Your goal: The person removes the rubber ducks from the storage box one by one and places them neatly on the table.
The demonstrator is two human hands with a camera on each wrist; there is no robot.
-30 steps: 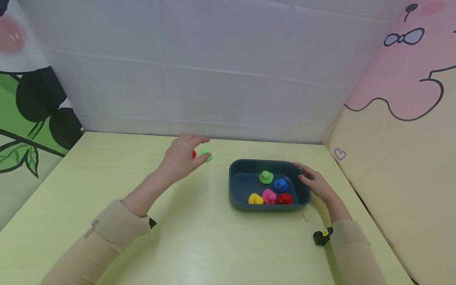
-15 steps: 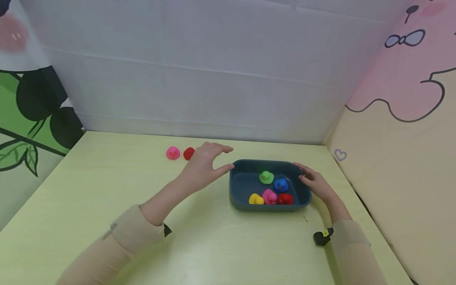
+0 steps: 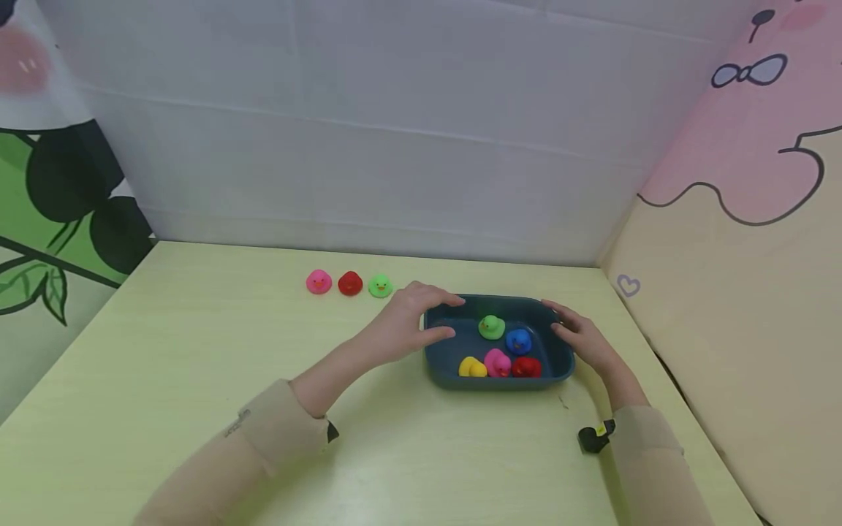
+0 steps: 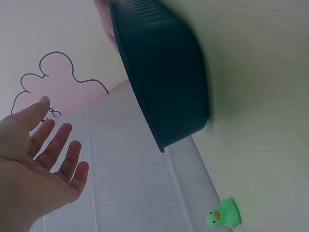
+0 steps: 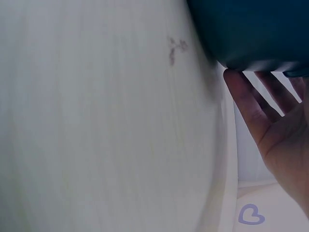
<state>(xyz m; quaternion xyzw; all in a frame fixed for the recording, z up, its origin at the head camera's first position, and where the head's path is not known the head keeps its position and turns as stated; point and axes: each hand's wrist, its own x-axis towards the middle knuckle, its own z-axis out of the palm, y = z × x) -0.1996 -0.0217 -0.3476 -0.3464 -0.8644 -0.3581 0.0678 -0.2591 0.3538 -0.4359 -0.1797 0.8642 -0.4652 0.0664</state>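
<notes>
A dark blue-green plastic bin [image 3: 500,383] stands on the table, holding a green rubber duck [image 3: 491,327], a blue duck [image 3: 518,341], a yellow duck [image 3: 472,367], a pink duck [image 3: 497,362] and a red duck [image 3: 526,367]. At the bin's left end hovers my left hand [image 3: 413,321], thumb and fingers spread with nothing between them. The left wrist view shows this hand [image 4: 43,169] apart from the bin's wall [image 4: 161,72]. My right hand [image 3: 582,336] touches the bin's right end; its extended fingers [image 5: 244,94] meet the wall in the right wrist view.
Behind and left of the bin, a pink duck [image 3: 319,282], a red duck [image 3: 350,283] and a green duck [image 3: 380,286] sit in a row on the pale table [image 3: 197,351]. A white sheet [image 3: 368,146] hangs along the back, and a printed panel [image 3: 743,292] borders the right side.
My left hand has moved right and nearer, from over the row of ducks to the bin's left end, uncovering the red and green ducks. The right hand and bin stay put.
</notes>
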